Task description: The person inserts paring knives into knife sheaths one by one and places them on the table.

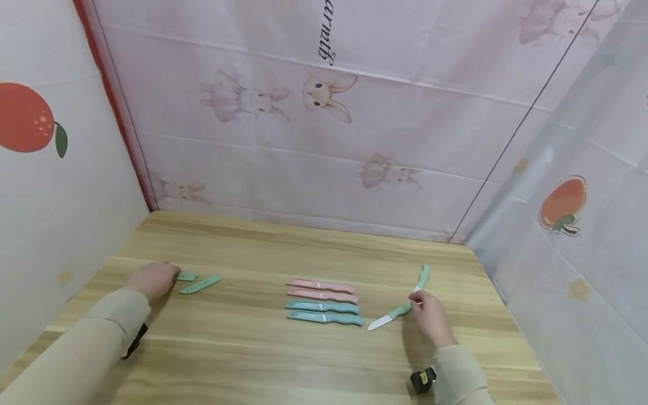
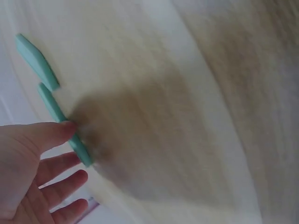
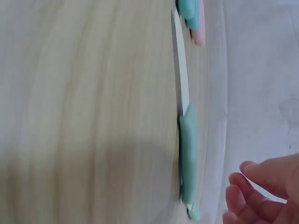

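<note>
My left hand (image 1: 152, 280) pinches a green knife sheath (image 2: 58, 108) between thumb and forefinger at the table's left side, with the other fingers spread. A second green sheath (image 1: 199, 284) lies beside it. On the right, my right hand (image 1: 430, 320) hovers by the handle of a green paring knife (image 1: 400, 311) whose bare white blade points left. In the right wrist view its thumb and forefinger are close together, apart from that knife, and hold nothing. Another green-handled knife (image 1: 424, 275) lies beyond; my right hand partly hides its blade.
Between the hands, two pink sheathed knives (image 1: 329, 287) and two blue sheathed knives (image 1: 331, 307) lie in a row on the wooden table (image 1: 243, 354). Printed curtains (image 1: 283, 180) hang around the back and sides. A black wrist device (image 1: 423, 380) sits at the right sleeve.
</note>
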`<state>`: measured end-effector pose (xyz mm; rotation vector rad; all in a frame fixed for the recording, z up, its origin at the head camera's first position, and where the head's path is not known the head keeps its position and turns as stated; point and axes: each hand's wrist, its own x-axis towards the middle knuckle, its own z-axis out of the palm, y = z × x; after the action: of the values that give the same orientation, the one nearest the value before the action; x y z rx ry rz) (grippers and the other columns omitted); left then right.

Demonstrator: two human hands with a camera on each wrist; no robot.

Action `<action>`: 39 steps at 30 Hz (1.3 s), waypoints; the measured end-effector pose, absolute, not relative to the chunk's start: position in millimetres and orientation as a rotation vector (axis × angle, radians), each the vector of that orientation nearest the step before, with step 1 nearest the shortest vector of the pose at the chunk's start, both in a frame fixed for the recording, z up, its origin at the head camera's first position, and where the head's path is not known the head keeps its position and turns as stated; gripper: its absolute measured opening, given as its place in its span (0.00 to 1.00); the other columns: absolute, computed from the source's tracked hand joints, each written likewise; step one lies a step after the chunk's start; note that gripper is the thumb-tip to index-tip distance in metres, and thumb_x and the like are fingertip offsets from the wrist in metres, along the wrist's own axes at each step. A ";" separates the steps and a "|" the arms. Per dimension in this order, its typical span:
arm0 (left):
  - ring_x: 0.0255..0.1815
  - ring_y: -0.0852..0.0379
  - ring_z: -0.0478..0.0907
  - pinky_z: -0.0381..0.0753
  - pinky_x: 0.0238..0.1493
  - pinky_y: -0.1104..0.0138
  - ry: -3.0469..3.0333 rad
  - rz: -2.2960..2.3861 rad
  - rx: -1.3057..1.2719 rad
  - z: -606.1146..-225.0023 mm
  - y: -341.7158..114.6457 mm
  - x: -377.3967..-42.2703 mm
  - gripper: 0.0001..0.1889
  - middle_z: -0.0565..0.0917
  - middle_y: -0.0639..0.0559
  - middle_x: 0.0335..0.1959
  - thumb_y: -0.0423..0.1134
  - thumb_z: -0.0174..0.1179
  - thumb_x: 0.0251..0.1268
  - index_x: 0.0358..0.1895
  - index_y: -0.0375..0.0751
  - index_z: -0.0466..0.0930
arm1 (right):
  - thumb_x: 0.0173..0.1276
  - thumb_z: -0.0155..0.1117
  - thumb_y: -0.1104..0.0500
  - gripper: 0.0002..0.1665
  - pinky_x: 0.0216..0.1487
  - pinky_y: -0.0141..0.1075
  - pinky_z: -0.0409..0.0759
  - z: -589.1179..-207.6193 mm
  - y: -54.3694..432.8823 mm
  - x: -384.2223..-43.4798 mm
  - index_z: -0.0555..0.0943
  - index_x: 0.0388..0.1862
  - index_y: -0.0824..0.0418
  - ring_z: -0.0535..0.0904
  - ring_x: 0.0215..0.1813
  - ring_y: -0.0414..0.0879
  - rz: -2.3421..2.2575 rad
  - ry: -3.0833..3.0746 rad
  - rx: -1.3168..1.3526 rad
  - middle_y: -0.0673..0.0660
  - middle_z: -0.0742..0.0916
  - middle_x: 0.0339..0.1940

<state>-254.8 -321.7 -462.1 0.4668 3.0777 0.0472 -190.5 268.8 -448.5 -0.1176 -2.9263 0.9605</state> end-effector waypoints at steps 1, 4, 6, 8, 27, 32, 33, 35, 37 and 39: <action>0.40 0.35 0.78 0.78 0.42 0.45 3.087 0.032 0.475 -462.8 -324.1 -254.3 0.10 0.81 0.33 0.39 0.25 0.50 0.62 0.42 0.31 0.80 | 0.67 0.53 0.69 0.11 0.38 0.45 0.80 -448.6 269.9 -189.9 0.78 0.45 0.71 0.79 0.42 0.54 0.947 -2.931 -0.106 0.63 0.83 0.41; 0.33 0.40 0.79 0.80 0.36 0.48 3.108 -0.014 0.512 -461.9 -327.6 -251.8 0.09 0.81 0.39 0.33 0.24 0.52 0.60 0.37 0.34 0.81 | 0.64 0.57 0.70 0.12 0.41 0.47 0.80 -450.0 270.7 -188.4 0.78 0.47 0.69 0.79 0.44 0.57 0.872 -2.963 -0.027 0.64 0.82 0.45; 0.29 0.44 0.79 0.81 0.32 0.51 3.115 -0.050 0.525 -460.5 -327.6 -250.0 0.08 0.80 0.43 0.28 0.23 0.53 0.59 0.33 0.36 0.81 | 0.62 0.59 0.72 0.15 0.45 0.50 0.79 -452.8 269.9 -188.4 0.79 0.48 0.68 0.78 0.47 0.59 0.799 -2.982 0.049 0.65 0.80 0.47; 0.25 0.47 0.77 0.80 0.27 0.54 3.112 -0.086 0.526 -459.0 -327.2 -248.4 0.07 0.77 0.46 0.25 0.23 0.55 0.58 0.30 0.38 0.80 | 0.60 0.61 0.72 0.16 0.48 0.51 0.78 -456.3 268.5 -189.5 0.79 0.48 0.67 0.77 0.49 0.60 0.732 -2.994 0.123 0.65 0.79 0.49; 0.18 0.51 0.70 0.69 0.16 0.59 3.184 0.457 0.136 -451.1 -309.5 -247.7 0.06 0.74 0.47 0.19 0.33 0.53 0.63 0.31 0.34 0.70 | 0.52 0.66 0.72 0.12 0.44 0.54 0.78 -462.8 268.2 -195.3 0.83 0.33 0.58 0.76 0.45 0.58 0.395 -3.128 0.218 0.58 0.81 0.40; 0.28 0.49 0.74 0.71 0.26 0.62 3.211 1.010 0.037 -436.6 -268.8 -242.6 0.07 0.79 0.42 0.30 0.34 0.55 0.64 0.40 0.32 0.74 | 0.49 0.67 0.71 0.12 0.40 0.52 0.79 -462.9 269.1 -195.8 0.82 0.30 0.57 0.77 0.42 0.56 0.368 -3.156 0.208 0.56 0.81 0.35; 0.30 0.49 0.75 0.71 0.28 0.62 3.216 1.101 0.038 -434.8 -259.5 -241.4 0.08 0.80 0.41 0.32 0.34 0.56 0.64 0.41 0.31 0.76 | 0.48 0.67 0.72 0.13 0.40 0.52 0.79 -462.7 269.4 -195.4 0.82 0.30 0.57 0.77 0.41 0.55 0.362 -3.164 0.213 0.55 0.80 0.34; 0.34 0.49 0.75 0.72 0.32 0.64 3.176 1.277 0.047 -430.7 -242.0 -237.2 0.10 0.81 0.40 0.36 0.34 0.58 0.63 0.42 0.31 0.78 | 0.46 0.68 0.72 0.14 0.38 0.50 0.79 -462.0 269.7 -194.2 0.81 0.30 0.57 0.77 0.39 0.54 0.341 -3.176 0.237 0.54 0.80 0.32; 0.33 0.51 0.74 0.73 0.31 0.65 3.087 1.439 0.058 -427.5 -225.6 -231.5 0.12 0.81 0.41 0.35 0.37 0.59 0.63 0.43 0.31 0.79 | 0.45 0.69 0.72 0.15 0.37 0.48 0.79 -461.0 269.7 -192.4 0.81 0.29 0.56 0.76 0.37 0.51 0.320 -3.190 0.262 0.52 0.79 0.30; 0.30 0.53 0.71 0.71 0.28 0.67 2.972 1.565 0.044 -425.5 -211.1 -224.8 0.14 0.80 0.43 0.33 0.41 0.58 0.65 0.44 0.32 0.79 | 0.44 0.70 0.72 0.15 0.35 0.46 0.78 -459.9 269.8 -190.6 0.79 0.28 0.56 0.75 0.34 0.49 0.304 -3.200 0.293 0.51 0.79 0.28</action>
<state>-224.8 -211.1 -425.5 0.0444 2.9718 1.5645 -190.6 269.8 -459.9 0.2929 -3.2000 0.3035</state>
